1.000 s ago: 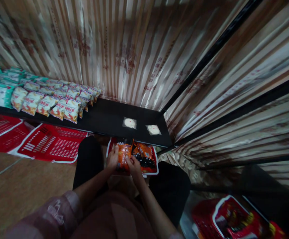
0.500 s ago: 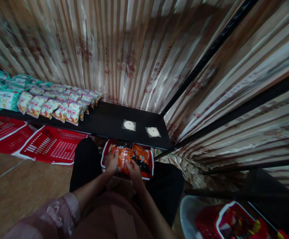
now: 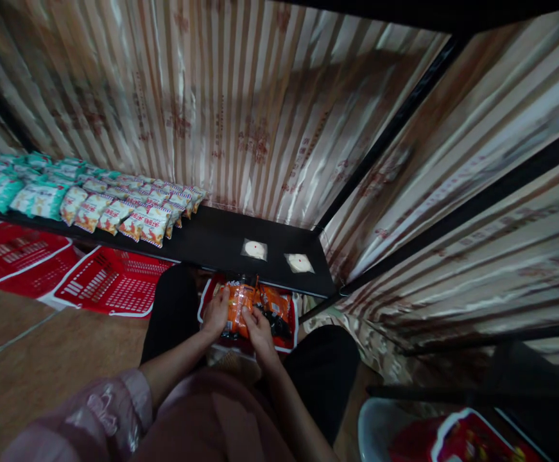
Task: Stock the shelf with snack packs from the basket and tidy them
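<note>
Between my knees stands a red basket with a white rim (image 3: pixel 296 327), holding orange and black snack packets. My left hand (image 3: pixel 216 314) grips the left side of an orange snack packet (image 3: pixel 239 307) just over the basket. On its right side my right hand (image 3: pixel 258 330) holds the same packet, thumb on top. Another orange packet (image 3: pixel 276 303) lies in the basket to the right. On the black shelf (image 3: pixel 216 237) ahead lie two flat clear packets with round white contents, one nearer the middle (image 3: pixel 255 249) and one (image 3: pixel 299 262) by the right end.
Rows of white snack bags (image 3: pixel 144 221) and green-and-white bags (image 3: pixel 43 199) fill the shelf's left part. Below them stand red baskets (image 3: pixel 115 282). A black metal post (image 3: pixel 395 138) rises at the shelf's right end. At lower right are a pale tub (image 3: pixel 373 423) and another basket (image 3: pixel 445 433).
The camera view has shifted slightly, so the shelf sits a little lower and further right. Both hands keep hold of the orange packet, nearly unmoved.
</note>
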Tool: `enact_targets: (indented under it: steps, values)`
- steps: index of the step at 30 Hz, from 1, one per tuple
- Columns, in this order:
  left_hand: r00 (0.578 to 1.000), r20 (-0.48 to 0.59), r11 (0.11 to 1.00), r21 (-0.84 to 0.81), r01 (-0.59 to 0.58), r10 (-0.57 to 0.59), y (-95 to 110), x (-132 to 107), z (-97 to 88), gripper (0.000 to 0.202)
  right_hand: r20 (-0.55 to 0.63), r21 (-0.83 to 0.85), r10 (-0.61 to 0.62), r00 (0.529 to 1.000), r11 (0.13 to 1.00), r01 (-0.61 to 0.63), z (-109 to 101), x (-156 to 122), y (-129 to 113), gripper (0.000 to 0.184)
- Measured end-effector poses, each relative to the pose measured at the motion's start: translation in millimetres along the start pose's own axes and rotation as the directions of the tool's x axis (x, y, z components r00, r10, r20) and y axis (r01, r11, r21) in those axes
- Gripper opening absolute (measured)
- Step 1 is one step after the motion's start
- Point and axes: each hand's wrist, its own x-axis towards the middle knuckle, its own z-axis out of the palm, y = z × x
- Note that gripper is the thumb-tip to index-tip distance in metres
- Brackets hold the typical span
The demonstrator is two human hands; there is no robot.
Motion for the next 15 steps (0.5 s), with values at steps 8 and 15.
enact_targets:
  steps: [8,15]
  values:
    - [0.999,0.017,0.999,-0.039,0.03,-0.029,-1.3,-15.3,14.4,0.052,-0.046,-0.017,0.02,0.999,1.0,-0.021,-17.2,-4.3,5.9,0.059]
    - [0.999,0.016,0.998,0.04,0.047,-0.047,-1.5,-5.3,10.3,0.054,0.015,0.049,0.06,0.998,0.997,-0.061,-12.6,6.1,8.9,0.059]
